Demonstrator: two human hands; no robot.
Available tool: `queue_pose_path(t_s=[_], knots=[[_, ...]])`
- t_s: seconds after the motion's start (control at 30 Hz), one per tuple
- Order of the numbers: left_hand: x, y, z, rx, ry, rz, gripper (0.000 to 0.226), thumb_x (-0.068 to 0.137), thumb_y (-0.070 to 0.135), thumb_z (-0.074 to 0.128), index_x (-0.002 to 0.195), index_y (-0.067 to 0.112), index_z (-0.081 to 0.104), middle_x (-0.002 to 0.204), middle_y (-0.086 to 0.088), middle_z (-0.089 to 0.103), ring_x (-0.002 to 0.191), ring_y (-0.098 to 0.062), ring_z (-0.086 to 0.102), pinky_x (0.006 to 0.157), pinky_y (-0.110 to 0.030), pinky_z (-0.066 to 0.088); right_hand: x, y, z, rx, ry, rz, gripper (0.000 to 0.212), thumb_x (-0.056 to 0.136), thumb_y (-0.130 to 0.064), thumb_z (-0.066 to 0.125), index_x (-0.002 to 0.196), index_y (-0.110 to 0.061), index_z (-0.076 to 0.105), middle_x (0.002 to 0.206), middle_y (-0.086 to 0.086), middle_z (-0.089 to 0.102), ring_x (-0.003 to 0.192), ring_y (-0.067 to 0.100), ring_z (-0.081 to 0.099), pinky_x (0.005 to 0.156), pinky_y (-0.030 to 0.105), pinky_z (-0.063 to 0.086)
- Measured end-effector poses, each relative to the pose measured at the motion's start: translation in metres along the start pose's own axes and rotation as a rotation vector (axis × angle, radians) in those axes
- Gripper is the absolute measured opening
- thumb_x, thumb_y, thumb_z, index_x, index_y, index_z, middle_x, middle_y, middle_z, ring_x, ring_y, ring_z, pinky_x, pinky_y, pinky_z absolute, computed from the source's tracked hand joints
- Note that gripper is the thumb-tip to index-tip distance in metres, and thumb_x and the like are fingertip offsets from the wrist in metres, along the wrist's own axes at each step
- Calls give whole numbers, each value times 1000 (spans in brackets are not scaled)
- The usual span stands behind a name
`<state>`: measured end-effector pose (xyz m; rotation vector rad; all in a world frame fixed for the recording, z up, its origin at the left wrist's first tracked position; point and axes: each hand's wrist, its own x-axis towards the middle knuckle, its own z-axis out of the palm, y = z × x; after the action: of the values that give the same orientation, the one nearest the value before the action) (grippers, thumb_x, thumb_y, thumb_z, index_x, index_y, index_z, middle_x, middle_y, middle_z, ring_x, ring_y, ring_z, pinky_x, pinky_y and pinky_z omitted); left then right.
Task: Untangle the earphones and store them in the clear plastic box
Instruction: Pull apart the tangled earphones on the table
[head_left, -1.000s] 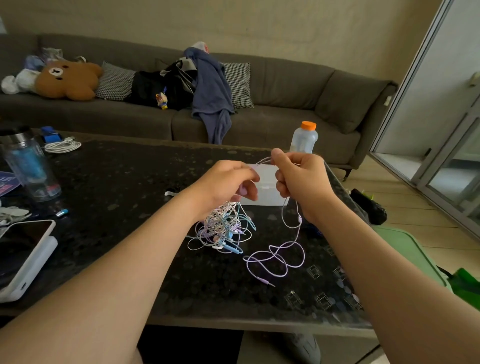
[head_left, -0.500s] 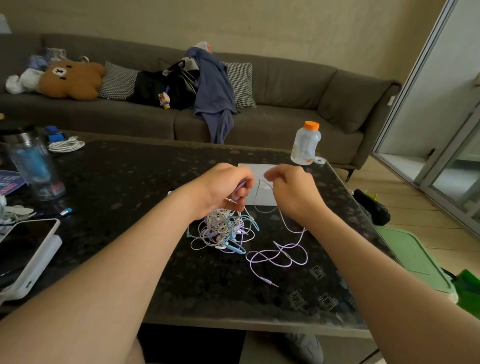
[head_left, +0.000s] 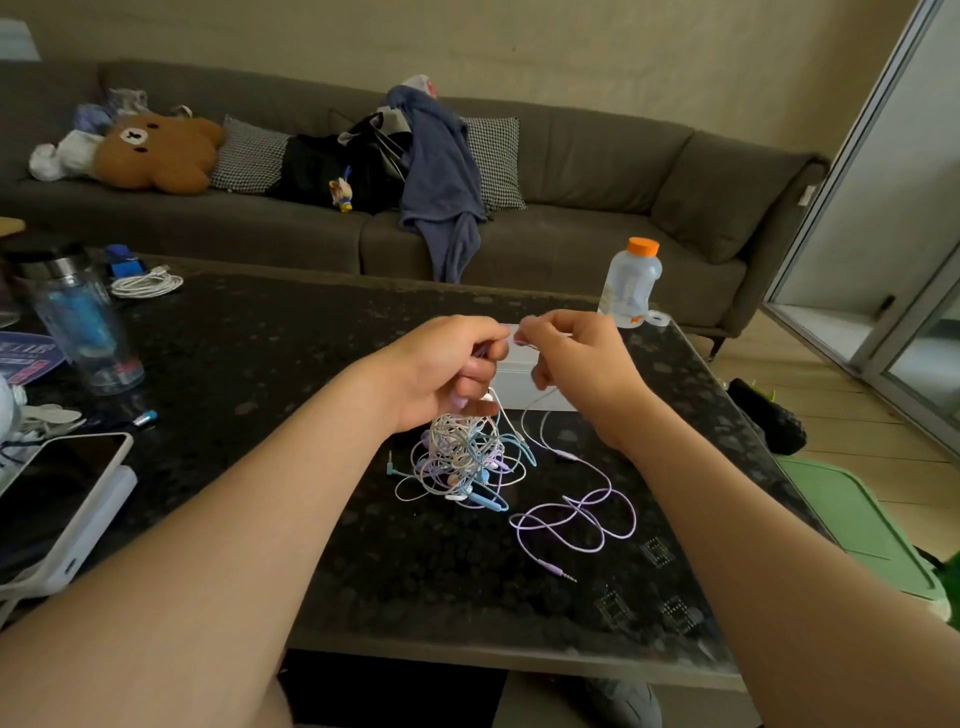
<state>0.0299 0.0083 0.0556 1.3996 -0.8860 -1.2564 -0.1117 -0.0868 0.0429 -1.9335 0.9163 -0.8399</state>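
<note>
Pinching earphone cords (head_left: 540, 439), both hands (head_left: 457, 366) (head_left: 576, 358) raised over tangle (head_left: 460, 457).

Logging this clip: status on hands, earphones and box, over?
Left hand grips top of earphone tangle. Right hand pinches lilac cord, tail loose on table. Clear box behind hands, partly hidden.

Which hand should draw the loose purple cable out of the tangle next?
Likely the right: the right hand pinches the thin purple cable, whose loops lie on its side; the left hand grips the tangled white, blue and purple earphone bundle.
</note>
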Motion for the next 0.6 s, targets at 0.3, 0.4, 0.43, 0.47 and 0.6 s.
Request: queue_pose_path(t_s=[0.3,0.4,0.43,0.47,0.6], knots=[[6,13,3,-438,42,142,27,109,34,54,100,16,72,72,6,70,59,-6,63,98,-40,55,9,6,8,-194,-127,144,49,111,-33,43,75,-6,62,68,13,56,54,22,54,60,36,52],[9,11,3,-396,49,149,29,111,29,52,119,12,74,74,6,72,64,-4,67,101,-40,56,13,8,9,-161,-64,137,58,112,-46,38,73,-11,64,68,3,58,66,18,54,72,38,47],[11,11,3,-382,49,152,29,112,26,51,124,11,73,81,4,75,65,-4,67,102,-39,56,15,8,7,-120,-51,141,60,111,-51,35,75,-13,65,70,0,56,69,16,53,73,37,45],[11,11,4,-375,45,152,28,112,22,51,125,10,72,91,1,78,67,-4,68,102,-40,57,17,8,5,-84,-42,131,60,111,-53,33,79,-14,65,71,-2,55,71,15,51,73,34,43],[10,8,4,-372,-5,60,25,109,13,47,110,11,72,102,-6,79,71,-11,70,102,-42,54,24,19,1,-120,-17,21,38,114,-32,35,102,-9,63,83,3,58,76,14,50,71,31,42]])
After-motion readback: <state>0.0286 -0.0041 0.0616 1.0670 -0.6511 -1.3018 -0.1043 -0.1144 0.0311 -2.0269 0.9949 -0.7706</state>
